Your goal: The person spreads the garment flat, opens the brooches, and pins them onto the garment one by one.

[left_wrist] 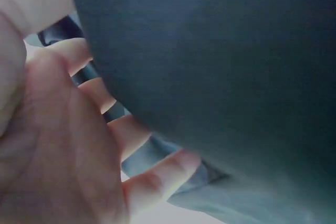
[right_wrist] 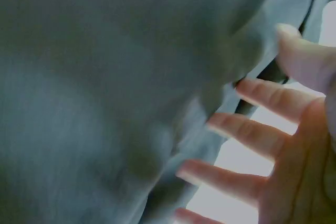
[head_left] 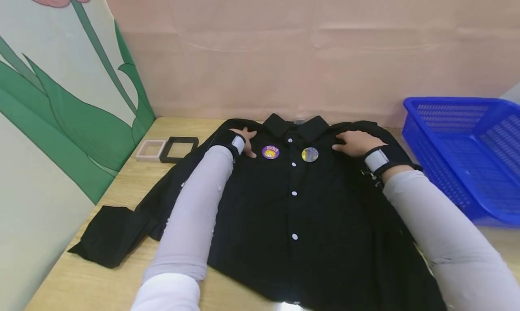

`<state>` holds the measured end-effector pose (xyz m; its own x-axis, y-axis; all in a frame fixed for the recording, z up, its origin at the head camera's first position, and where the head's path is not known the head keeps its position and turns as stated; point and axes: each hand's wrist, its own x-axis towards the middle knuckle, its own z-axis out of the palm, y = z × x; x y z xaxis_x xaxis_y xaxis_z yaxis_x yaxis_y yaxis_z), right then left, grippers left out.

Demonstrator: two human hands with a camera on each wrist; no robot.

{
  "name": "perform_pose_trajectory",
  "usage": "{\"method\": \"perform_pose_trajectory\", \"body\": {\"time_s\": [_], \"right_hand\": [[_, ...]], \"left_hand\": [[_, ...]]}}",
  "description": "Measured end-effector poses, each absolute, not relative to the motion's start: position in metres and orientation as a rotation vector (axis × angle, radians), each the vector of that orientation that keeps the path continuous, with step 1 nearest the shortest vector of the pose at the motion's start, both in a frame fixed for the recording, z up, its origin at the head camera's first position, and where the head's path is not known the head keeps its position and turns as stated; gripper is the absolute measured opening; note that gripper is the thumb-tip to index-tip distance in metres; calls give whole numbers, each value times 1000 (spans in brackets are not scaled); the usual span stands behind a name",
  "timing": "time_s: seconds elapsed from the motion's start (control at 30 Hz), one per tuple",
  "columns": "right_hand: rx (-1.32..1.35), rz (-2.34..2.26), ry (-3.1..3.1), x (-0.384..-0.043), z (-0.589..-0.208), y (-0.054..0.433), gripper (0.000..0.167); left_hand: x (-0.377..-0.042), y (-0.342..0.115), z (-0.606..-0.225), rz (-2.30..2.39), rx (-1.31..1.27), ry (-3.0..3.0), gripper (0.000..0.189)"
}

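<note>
A black button-up shirt [head_left: 260, 202] lies spread on the table, collar [head_left: 277, 125] toward the wall and white buttons down the front. My left hand [head_left: 246, 142] rests on its left shoulder area with fingers spread. On the opposite shoulder area, my right hand [head_left: 356, 143] touches the cloth. Between the hands, a purple round badge [head_left: 270, 152] and a yellow-grey round badge [head_left: 310, 155] sit on the chest. Long straight fingers [right_wrist: 257, 135] meet the fabric in the right wrist view. In the left wrist view, cloth hides several fingertips of the left hand.
A blue plastic basket [head_left: 443, 166] stands at the right, close to the shirt. A pale pink square frame [head_left: 150, 150] and a black square frame [head_left: 178, 149] lie at the back left. The shirt's left sleeve [head_left: 109, 234] stretches toward the table's left edge.
</note>
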<state>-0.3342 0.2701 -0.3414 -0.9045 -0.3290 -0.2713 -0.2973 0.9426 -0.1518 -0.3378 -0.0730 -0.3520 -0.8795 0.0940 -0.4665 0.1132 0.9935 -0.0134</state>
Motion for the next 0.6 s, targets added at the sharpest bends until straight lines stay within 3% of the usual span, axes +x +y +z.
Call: {"method": "perform_pose_trajectory", "body": {"time_s": [0.17,0.23,0.43,0.6], "right_hand": [[-357,-221,2737,-328,-337,247,100],[-291,-171,2725,-326,-339,239,106],[-169,-131,2732,-318,-349,228,99],[-248,-170,2741,-325,-347,227,89]], "left_hand": [[-338,-81,-351,2,140,2622,91],[-343,-83,-354,21,127,2614,94],[-355,-82,-367,90,124,2627,98],[-362,-88,-365,67,129,2631,101]]}}
